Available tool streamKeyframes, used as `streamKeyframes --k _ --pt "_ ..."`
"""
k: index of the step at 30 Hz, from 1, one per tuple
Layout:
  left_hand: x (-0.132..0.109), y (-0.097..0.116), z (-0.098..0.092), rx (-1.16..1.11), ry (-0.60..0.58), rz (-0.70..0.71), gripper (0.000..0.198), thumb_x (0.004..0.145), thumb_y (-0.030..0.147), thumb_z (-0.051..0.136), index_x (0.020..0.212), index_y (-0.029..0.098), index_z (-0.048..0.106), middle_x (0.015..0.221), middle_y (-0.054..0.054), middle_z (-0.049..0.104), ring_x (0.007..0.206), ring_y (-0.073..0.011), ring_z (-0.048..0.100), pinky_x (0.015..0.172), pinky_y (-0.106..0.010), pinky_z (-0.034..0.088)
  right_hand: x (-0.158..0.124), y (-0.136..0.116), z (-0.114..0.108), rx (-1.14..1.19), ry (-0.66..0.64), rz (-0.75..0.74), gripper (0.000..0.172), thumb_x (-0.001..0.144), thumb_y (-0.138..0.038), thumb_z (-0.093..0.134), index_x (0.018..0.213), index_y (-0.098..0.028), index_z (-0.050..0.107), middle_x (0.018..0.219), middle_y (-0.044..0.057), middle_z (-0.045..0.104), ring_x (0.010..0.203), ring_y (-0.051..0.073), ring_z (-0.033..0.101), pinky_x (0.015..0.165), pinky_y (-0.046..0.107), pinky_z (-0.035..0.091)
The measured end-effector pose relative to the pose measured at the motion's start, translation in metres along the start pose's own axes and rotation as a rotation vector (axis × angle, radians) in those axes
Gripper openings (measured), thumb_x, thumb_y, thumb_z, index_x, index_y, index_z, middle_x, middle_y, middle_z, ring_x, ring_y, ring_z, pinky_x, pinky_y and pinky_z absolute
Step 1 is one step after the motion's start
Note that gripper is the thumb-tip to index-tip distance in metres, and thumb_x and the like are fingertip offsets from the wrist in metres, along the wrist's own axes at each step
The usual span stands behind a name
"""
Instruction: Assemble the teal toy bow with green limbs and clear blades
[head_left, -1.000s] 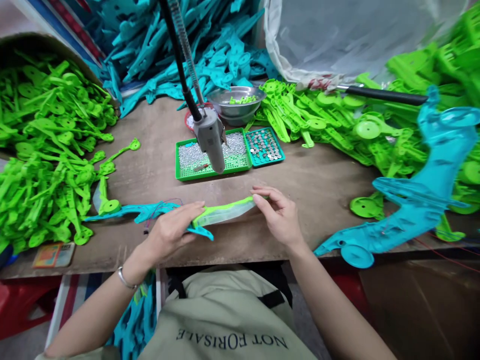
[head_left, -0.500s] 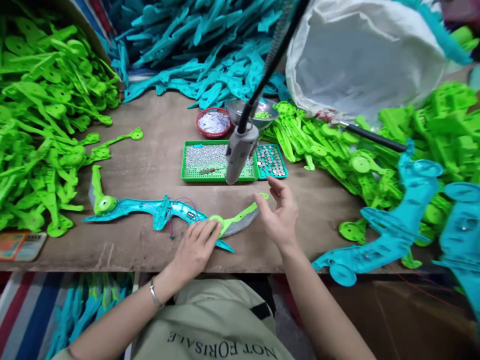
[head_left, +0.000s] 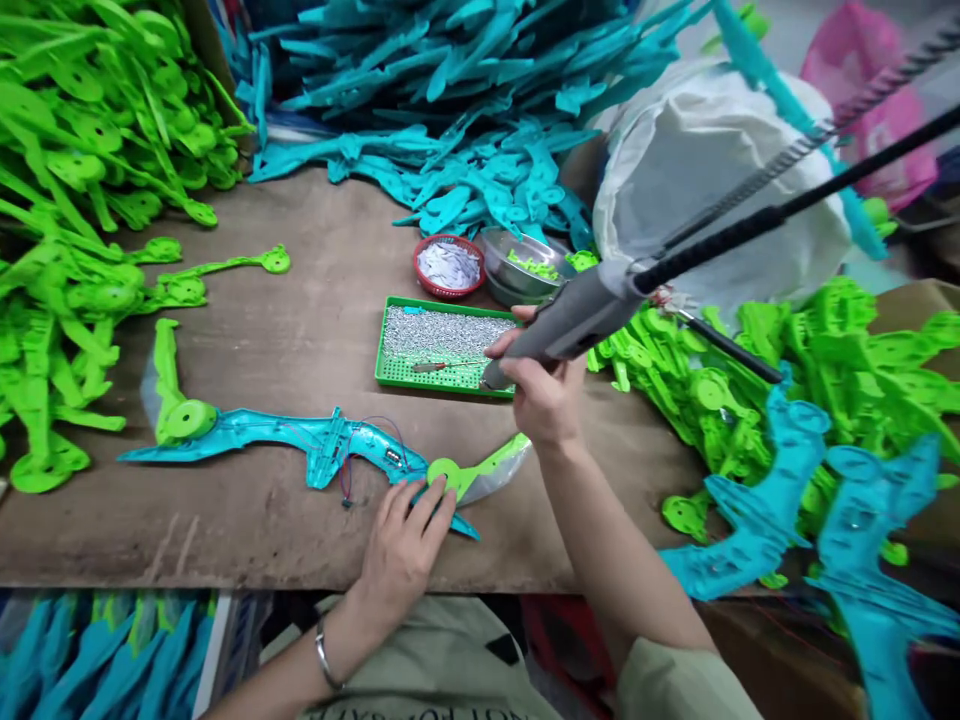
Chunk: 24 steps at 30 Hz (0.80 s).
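Observation:
A blue plastic toy bow [head_left: 277,430] with thin wires along it lies across the near part of the table. A green limb [head_left: 491,462] with a translucent piece joins its right end, and another green limb [head_left: 187,418] stands up at its left end. My left hand [head_left: 401,545] holds the bow at the right joint, fingers bent over the green disc's lower edge; its thumb is hidden. My right hand [head_left: 551,402] is closed around a grey electric screwdriver [head_left: 577,320] hung from a cable, tip pointing left above the screw tray [head_left: 380,350].
A red basket [head_left: 450,292] of white pieces and a metal bowl [head_left: 495,275] of green bits stand behind the tray. Green parts [head_left: 82,160] heap up at left, more at right, blue parts [head_left: 465,60] at the back. Blue bow pieces [head_left: 772,480] overlap the right edge.
My right hand has gone from empty beside the green limb to gripping the screwdriver, which is now tilted. My left hand stays on the bow. The view has shifted.

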<state>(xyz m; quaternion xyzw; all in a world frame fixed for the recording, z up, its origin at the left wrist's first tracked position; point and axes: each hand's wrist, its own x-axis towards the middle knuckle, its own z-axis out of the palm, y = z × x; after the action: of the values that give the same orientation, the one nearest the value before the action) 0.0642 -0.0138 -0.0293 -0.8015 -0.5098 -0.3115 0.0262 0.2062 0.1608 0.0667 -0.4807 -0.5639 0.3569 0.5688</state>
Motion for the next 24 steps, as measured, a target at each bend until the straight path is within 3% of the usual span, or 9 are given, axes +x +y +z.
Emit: streamKeyframes --k 3,9,18,24 --pt "0.001 0.000 -0.001 -0.036 -0.013 -0.017 0.038 0.092 0.003 0.046 0.120 0.018 0.066 0.121 -0.009 0.073 0.100 -0.0229 0.066 0.097 -0.043 0.050 0.006 0.015 0.014 0.031 0.100 -0.013 0.028 0.074 -0.040 0.067 0.097 -0.025 0.059 0.060 -0.006 0.057 0.056 0.015 0.058 0.060 0.032 0.051" --pt "0.000 -0.002 0.001 -0.097 -0.007 -0.036 0.038 0.093 0.001 0.044 0.123 0.015 0.063 0.120 -0.009 0.074 0.097 -0.0210 0.068 0.097 -0.042 0.049 0.006 0.041 0.026 0.094 0.126 -0.015 0.021 0.075 -0.038 0.067 0.089 -0.025 0.059 0.053 -0.008 0.054 0.049 0.014 0.057 0.056 0.031 0.049" --pt "-0.007 -0.004 0.004 -0.169 -0.036 -0.061 0.060 0.095 0.003 0.047 0.152 0.013 0.033 0.118 -0.012 0.074 0.101 -0.0202 0.071 0.099 -0.041 0.050 0.008 0.043 0.026 0.008 0.119 0.016 0.021 0.075 -0.040 0.065 0.085 -0.025 0.055 0.055 -0.007 0.054 0.050 0.013 0.056 0.057 0.031 0.049" --pt "-0.002 -0.005 0.004 -0.241 0.021 -0.089 0.066 0.097 0.006 0.048 0.156 0.009 0.020 0.117 -0.014 0.074 0.105 -0.0203 0.071 0.100 -0.041 0.053 0.012 0.044 0.029 -0.019 0.089 0.003 0.021 0.075 -0.041 0.063 0.084 -0.026 0.054 0.055 -0.007 0.051 0.049 0.014 0.055 0.055 0.032 0.049"
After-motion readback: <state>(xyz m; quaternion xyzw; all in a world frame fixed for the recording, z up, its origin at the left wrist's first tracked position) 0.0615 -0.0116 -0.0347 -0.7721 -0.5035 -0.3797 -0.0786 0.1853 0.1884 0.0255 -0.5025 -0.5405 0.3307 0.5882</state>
